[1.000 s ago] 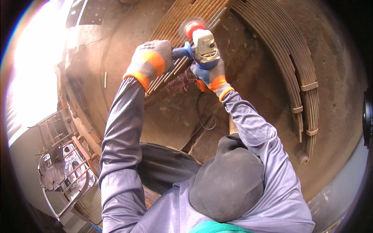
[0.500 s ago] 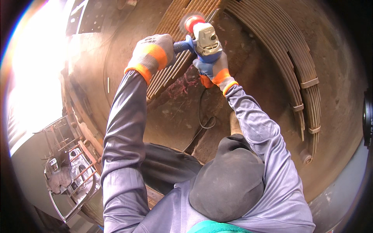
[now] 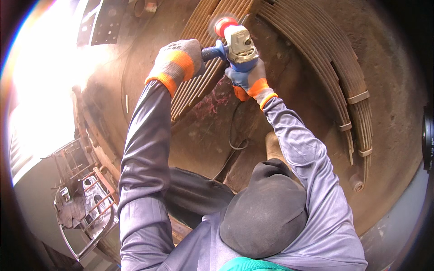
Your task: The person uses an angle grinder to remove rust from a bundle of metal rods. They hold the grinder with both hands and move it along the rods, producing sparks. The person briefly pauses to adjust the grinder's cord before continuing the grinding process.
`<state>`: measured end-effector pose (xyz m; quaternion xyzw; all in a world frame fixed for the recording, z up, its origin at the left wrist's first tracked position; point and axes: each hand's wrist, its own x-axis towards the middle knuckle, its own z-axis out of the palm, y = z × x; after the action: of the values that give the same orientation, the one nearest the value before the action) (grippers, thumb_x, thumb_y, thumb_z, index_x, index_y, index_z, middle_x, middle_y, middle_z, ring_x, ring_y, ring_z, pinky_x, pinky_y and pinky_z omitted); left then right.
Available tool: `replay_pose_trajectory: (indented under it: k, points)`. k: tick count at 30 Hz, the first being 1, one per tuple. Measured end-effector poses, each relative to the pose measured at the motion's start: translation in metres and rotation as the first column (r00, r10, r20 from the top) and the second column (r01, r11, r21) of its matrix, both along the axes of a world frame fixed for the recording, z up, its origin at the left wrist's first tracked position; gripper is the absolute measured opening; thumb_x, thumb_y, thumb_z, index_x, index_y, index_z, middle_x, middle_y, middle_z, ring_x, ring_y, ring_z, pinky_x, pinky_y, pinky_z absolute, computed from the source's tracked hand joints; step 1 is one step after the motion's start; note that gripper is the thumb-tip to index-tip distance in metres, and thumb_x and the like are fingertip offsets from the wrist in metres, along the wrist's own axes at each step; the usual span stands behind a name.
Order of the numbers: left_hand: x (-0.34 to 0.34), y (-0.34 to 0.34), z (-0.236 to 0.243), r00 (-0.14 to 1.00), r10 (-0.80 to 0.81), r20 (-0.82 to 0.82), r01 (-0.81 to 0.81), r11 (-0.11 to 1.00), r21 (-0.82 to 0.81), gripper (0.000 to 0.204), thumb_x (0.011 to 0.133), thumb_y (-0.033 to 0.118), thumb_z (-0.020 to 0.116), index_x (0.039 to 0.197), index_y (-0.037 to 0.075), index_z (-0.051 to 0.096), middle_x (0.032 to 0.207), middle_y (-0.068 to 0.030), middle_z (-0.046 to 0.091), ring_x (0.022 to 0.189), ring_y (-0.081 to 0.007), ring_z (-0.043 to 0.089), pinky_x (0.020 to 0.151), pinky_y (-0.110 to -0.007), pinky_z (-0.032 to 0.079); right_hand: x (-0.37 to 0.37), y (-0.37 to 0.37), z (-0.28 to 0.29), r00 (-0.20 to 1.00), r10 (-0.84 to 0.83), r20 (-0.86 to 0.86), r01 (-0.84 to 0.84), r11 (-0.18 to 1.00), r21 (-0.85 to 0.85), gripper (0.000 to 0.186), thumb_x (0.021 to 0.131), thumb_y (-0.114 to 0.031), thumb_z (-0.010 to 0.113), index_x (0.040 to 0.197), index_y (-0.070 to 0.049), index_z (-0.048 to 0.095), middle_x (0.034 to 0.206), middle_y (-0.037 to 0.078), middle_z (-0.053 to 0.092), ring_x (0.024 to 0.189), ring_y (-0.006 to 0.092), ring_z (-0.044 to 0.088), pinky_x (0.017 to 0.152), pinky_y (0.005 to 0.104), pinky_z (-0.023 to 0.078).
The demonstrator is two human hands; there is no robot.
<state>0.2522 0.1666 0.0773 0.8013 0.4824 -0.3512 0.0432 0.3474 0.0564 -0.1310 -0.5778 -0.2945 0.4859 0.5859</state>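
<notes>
An angle grinder [image 3: 239, 43] with a pale grey head and blue body is held out in front of me, its red wheel [image 3: 224, 27] blurred at the rim as if spinning. My left hand [image 3: 180, 61], in a grey and orange glove, is wrapped around its blue side handle [image 3: 211, 53]. Around the rear body my gloved right hand [image 3: 253, 80] is closed; the grinder hides part of its fingers. Beneath the wheel lies a stack of rusty leaf springs [image 3: 199, 83]. Whether the wheel touches the steel I cannot tell.
More curved leaf-spring packs [image 3: 325, 58] with clamps lie on the brown floor to the right. A dark cable [image 3: 233, 135] runs from the grinder toward my legs. Metal frames and scrap [image 3: 86, 203] stand at the lower left, and perforated plates [image 3: 101, 22] at the upper left.
The surroundings have shifted slightly in view, with the perforated plates and scrap sitting a little lower. Both hands keep the same hold on the grinder, and its wheel is still blurred.
</notes>
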Motion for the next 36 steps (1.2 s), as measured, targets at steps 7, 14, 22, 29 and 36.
replay_pose_trajectory:
  k: [7,14,22,29,36]
  points:
    - [0.004,0.004,0.000,0.999,-0.014,0.034,0.014,1.000,0.008,0.024,0.091,0.021,0.068,0.107,0.007,0.080,0.097,-0.0197,0.078,0.092,-0.0359,0.076,0.084,-0.045,0.059,0.008,0.005,0.002,1.000,-0.020,-0.002,0.020,1.000,0.024,0.054,0.067,-0.019,0.090,0.115,-0.004,0.070,0.100,0.003,0.075,0.087,0.0122,0.071,0.085,0.0302,0.059]
    - [0.011,0.007,-0.001,1.000,0.004,0.026,-0.004,1.000,0.011,0.025,0.089,0.022,0.071,0.107,0.007,0.080,0.096,-0.0189,0.078,0.090,-0.0352,0.076,0.083,-0.044,0.059,0.015,0.010,-0.006,1.000,-0.023,0.018,0.023,1.000,-0.003,0.052,0.067,-0.021,0.090,0.112,-0.004,0.070,0.099,0.004,0.076,0.086,0.0118,0.071,0.082,0.0311,0.060]
    - [0.017,0.015,-0.005,0.999,-0.040,0.033,0.039,0.999,0.032,0.025,0.089,0.025,0.070,0.104,0.008,0.081,0.093,-0.0191,0.077,0.088,-0.0357,0.076,0.081,-0.044,0.059,0.022,0.013,0.000,0.998,-0.053,0.022,0.050,0.991,0.123,0.046,0.069,-0.019,0.089,0.109,-0.004,0.071,0.095,0.002,0.075,0.084,0.0124,0.071,0.082,0.0312,0.060]
    - [0.022,0.017,-0.007,0.998,-0.057,0.034,0.055,0.997,0.056,0.024,0.089,0.024,0.068,0.102,0.008,0.080,0.090,-0.0187,0.077,0.085,-0.0354,0.075,0.079,-0.044,0.058,0.031,0.016,0.007,0.990,-0.011,0.140,0.003,0.998,0.061,0.037,0.072,-0.016,0.089,0.103,-0.005,0.072,0.091,0.001,0.073,0.082,0.0118,0.068,0.080,0.0309,0.058]
    - [0.023,0.018,-0.009,0.997,-0.058,0.057,0.054,0.997,0.062,0.023,0.090,0.023,0.067,0.102,0.008,0.080,0.086,-0.0173,0.075,0.079,-0.0333,0.075,0.075,-0.044,0.058,0.032,0.017,0.002,0.991,-0.040,0.130,0.036,0.999,0.035,0.031,0.073,-0.015,0.089,0.098,-0.005,0.073,0.089,0.001,0.072,0.081,0.0108,0.067,0.076,0.0312,0.058]
